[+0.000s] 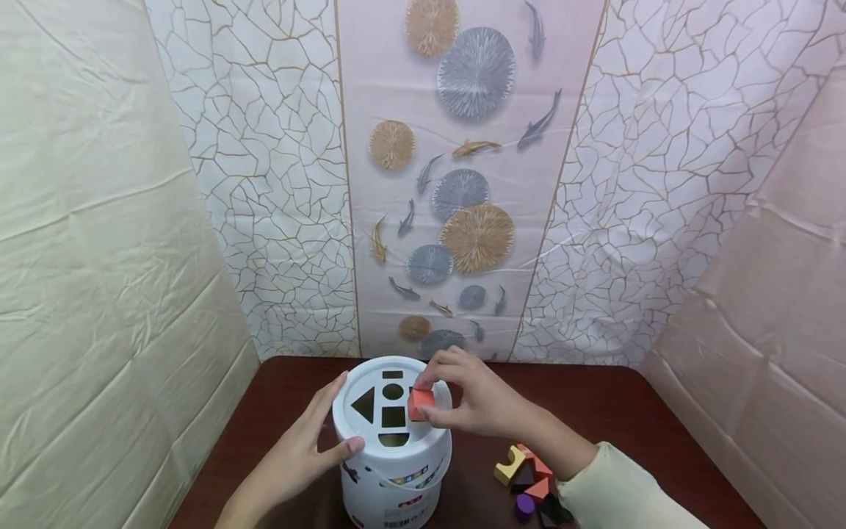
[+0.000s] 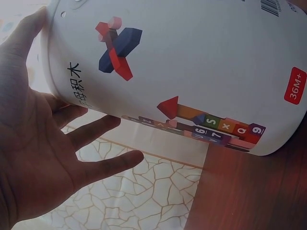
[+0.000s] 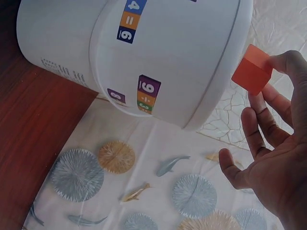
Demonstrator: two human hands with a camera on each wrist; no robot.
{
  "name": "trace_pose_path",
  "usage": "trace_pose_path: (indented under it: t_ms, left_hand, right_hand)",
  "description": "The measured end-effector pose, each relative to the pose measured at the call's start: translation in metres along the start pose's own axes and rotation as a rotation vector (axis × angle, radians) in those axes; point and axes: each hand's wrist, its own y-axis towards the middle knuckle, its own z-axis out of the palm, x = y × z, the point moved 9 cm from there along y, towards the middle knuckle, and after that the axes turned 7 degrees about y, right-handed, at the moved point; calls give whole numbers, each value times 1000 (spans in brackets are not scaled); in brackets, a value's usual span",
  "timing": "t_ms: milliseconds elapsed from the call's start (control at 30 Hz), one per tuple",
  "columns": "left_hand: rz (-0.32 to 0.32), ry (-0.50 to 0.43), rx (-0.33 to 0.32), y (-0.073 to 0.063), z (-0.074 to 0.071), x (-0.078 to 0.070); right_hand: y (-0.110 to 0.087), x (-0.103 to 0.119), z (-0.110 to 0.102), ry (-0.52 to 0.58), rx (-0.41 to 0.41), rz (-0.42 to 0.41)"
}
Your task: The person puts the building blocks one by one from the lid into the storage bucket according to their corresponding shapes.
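Observation:
A white toy bucket [image 1: 390, 477] stands upright, its lid [image 1: 360, 433] cut with several shaped holes. My left hand [image 1: 300, 444] rests at the lid's left rim, thumb at the front edge and fingers along the far side. In the left wrist view, that hand [image 2: 53, 143] has its fingers spread fairly straight beside the printed bucket wall [image 2: 192, 62]. Between thumb and fingertips my right hand [image 1: 472, 393] pinches an orange cube block [image 1: 421, 404] over the lid's right side. The right wrist view shows the cube [image 3: 253, 69] right at the lid's edge.
On the dark red table [image 1: 595, 411], to the right of the bucket, lies a pile of blocks: a yellow arch block [image 1: 507, 466], a purple cylinder [image 1: 525, 505], orange and dark pieces. The right sleeve [image 1: 621, 488] partly covers the pile. Patterned cloth walls surround the table.

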Motion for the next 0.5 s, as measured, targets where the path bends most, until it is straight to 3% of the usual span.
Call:
trace_pose_path:
  t_ms: [133, 500]
  left_hand:
    - [21, 5, -8, 0, 0, -1]
    - [3, -21, 5, -2, 0, 0]
  right_hand:
    - [3, 1, 7, 19, 11, 1]
    - [15, 7, 25, 25, 33, -17]
